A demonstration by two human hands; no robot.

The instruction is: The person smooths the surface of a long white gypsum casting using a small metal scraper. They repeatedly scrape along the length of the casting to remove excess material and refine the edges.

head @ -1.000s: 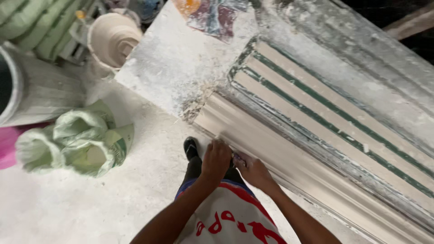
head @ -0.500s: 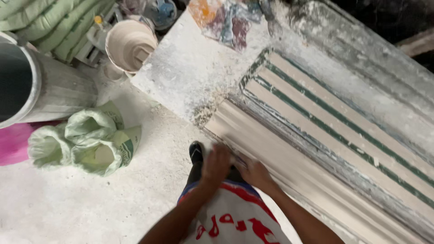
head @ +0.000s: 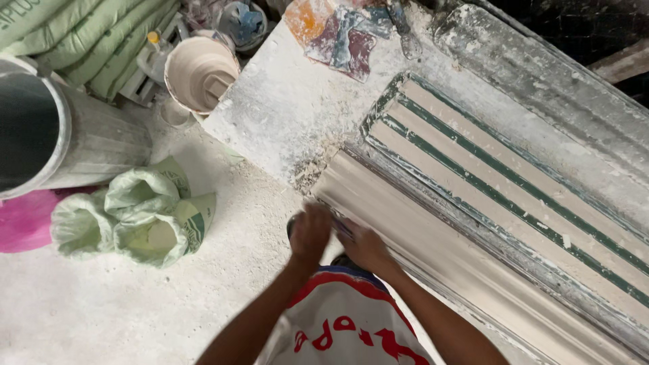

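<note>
**Both hands at the near edge of the plaster moulding**

Your left hand (head: 309, 231) and right hand (head: 364, 245) sit close together at the near edge of the long white plaster moulding (head: 433, 250), close to its left end. Your left hand is curled, knuckles up, and is blurred, so you cannot tell how far it is closed or whether it holds anything. Your right hand lies flatter, fingers pointing towards the left hand. A thin dark object (head: 342, 228) shows between the two hands, but it is too small and blurred to name, and you cannot tell which hand has it.

That moulding runs diagonally from the centre down to the lower right, lying on the dusty worktable (head: 284, 108). Just beyond it, farther right, sits the ribbed mould (head: 514, 182) with green stripes between pale bands. Crumbs of plaster gather at the moulding's left end.

On the floor to your left lies an open green sack (head: 135, 216), with a grey metal drum (head: 67, 142) beyond it at the far left. A pale bucket (head: 199, 73) stands by the table's far left corner, and stacked green sacks (head: 94, 34) fill the far left. Under your hands, a dark shoe (head: 292, 226) shows on the white floor.
</note>
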